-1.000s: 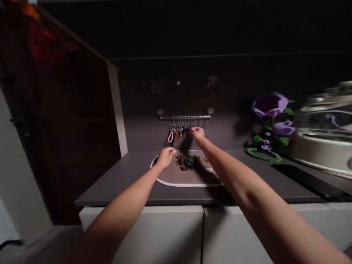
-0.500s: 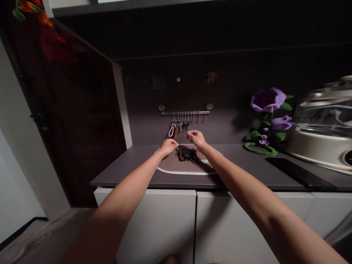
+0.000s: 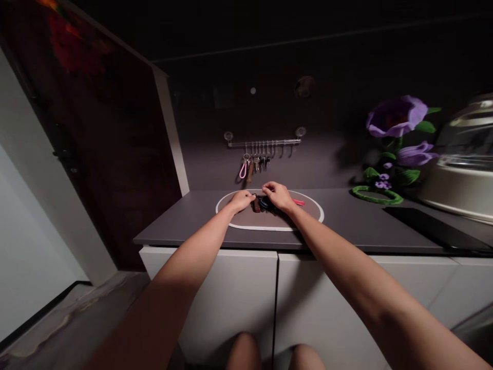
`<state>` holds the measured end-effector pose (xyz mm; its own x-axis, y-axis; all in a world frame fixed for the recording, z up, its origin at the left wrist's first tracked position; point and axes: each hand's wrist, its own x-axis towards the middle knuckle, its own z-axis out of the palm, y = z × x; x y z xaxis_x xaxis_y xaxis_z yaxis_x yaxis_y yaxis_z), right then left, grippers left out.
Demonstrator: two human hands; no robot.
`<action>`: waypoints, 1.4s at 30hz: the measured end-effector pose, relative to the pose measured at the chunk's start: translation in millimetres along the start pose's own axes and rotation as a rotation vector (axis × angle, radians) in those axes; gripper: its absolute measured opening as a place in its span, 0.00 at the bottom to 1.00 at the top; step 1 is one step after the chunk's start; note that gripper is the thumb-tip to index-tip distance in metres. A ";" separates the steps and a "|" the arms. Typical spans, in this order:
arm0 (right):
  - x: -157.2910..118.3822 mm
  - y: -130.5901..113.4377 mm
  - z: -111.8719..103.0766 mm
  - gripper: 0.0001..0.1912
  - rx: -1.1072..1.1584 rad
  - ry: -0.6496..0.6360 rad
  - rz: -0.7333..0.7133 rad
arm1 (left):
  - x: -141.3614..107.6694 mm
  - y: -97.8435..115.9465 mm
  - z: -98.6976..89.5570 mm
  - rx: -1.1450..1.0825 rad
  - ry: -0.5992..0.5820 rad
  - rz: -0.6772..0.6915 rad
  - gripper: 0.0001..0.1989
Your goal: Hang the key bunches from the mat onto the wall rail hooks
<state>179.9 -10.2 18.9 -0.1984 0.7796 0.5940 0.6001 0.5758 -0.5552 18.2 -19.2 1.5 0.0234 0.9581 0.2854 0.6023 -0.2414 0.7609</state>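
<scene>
Lowered since the earlier view onto a dark bunch of metal keys with leather fobs (image 3: 262,203), lying mid-way on a white-rimmed oval mat (image 3: 269,229): left hand (image 3: 242,200) and right hand (image 3: 278,196), both curled at its sides, any actual grasp impossible to tell.

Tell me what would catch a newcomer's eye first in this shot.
The eye goes first to the two bare arms, where the left hand and right hand meet over a bunch of keys on an oval white-edged mat. Above them, more keys hang from a wall rail. Far right, a large purple flower stands beside a metal pot with a glass lid.
</scene>
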 end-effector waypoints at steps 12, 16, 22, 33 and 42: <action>2.7 1.5 2.9 0.11 -0.170 -0.100 -0.072 | 3.0 -4.9 0.3 -0.209 -0.011 -0.050 0.11; 4.0 2.3 3.3 0.11 -0.175 -0.089 -0.088 | 8.5 -11.1 -1.2 -0.339 0.025 -0.031 0.09; 4.4 0.3 2.5 0.10 -0.169 -0.083 -0.114 | 12.0 -11.1 -5.5 -0.653 0.042 -0.098 0.07; 3.2 -6.3 0.9 0.11 -0.153 -0.074 -0.154 | 5.4 6.3 -17.1 -1.077 -0.010 -0.157 0.05; 2.3 -8.1 3.0 0.10 -0.081 -0.024 -0.248 | 4.2 14.3 -26.6 -1.284 -0.002 -0.094 0.05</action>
<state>172.3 -12.3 23.0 -0.3650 0.6234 0.6915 0.5905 0.7292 -0.3458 5.7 -22.7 29.1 0.0249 0.9795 0.1999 -0.5937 -0.1464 0.7913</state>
